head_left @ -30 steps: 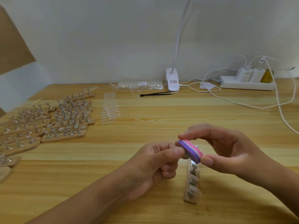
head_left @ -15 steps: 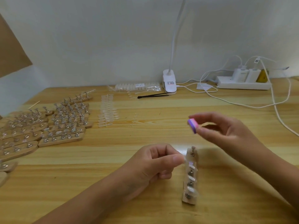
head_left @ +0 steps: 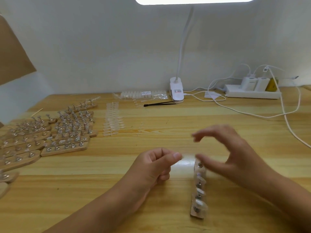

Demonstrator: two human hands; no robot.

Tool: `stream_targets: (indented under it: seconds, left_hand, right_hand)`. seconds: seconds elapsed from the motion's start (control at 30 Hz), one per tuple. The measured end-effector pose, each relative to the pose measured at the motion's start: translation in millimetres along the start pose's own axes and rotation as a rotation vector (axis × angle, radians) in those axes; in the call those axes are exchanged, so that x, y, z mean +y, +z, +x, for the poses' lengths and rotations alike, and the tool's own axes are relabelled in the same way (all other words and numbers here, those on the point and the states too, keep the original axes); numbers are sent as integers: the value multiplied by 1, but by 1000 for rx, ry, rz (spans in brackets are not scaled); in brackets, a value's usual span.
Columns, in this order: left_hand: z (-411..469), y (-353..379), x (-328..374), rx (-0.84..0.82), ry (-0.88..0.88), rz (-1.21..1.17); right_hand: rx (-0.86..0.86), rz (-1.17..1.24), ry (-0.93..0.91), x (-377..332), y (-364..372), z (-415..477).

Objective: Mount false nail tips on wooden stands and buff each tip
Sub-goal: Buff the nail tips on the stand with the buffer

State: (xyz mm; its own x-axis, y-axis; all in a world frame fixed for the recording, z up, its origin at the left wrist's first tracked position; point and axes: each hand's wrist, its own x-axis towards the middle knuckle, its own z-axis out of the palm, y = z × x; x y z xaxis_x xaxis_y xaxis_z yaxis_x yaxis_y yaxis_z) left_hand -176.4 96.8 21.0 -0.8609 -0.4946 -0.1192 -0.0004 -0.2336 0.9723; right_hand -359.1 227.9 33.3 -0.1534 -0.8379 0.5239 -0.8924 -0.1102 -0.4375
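1. The left hand (head_left: 154, 165) is curled, thumb pressed to forefinger; whether a tip sits in that pinch cannot be told.
2. The right hand (head_left: 235, 157), blurred, hovers with fingers (head_left: 210, 132) spread, holding nothing, over the far end of the wooden stand (head_left: 196, 214).
3. That stand lies on the desk (head_left: 101, 182), near and right of centre, with nail tips (head_left: 200, 191) mounted along it.
4. More stands (head_left: 64, 132) crowd the far left.

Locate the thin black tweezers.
Head view: the thin black tweezers lie far centre, reaching left from the white clip lamp base, in front of the clear packet of nail tips.
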Motion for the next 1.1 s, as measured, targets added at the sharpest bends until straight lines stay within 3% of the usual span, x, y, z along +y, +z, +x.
stream_targets:
  seconds: [0.1, 0.37, 0.53, 0.67, 0.83, 0.97, 1.1]
  left_hand:
    - [-1, 2, 0, -31, 26, 107]
    - [-6, 7, 0, -31, 70, 215]
    - [-7, 5, 3, -4, 85, 265]
    - [-5, 3, 1, 45, 87, 292]
    - [-6, 2, 1, 15, 94, 336]
    - [-6, 2, 1, -9, 98, 378]
    - [-5, 1, -7, -23, 178, 648]
  right_hand:
    - [-58, 64, -63, -21, 13, -3]
    - [33, 60, -139, -19, 13, -3]
    - [33, 115, -28, -4, -1, 1]
    - [-109, 173, 56, 6, -13, 3]
    - [-350, 87, 18, 15, -9, -1]
    - [-368, -33, -46, 16, -5, -2]
    - [-360, 56, -16, 9, -16, 1]
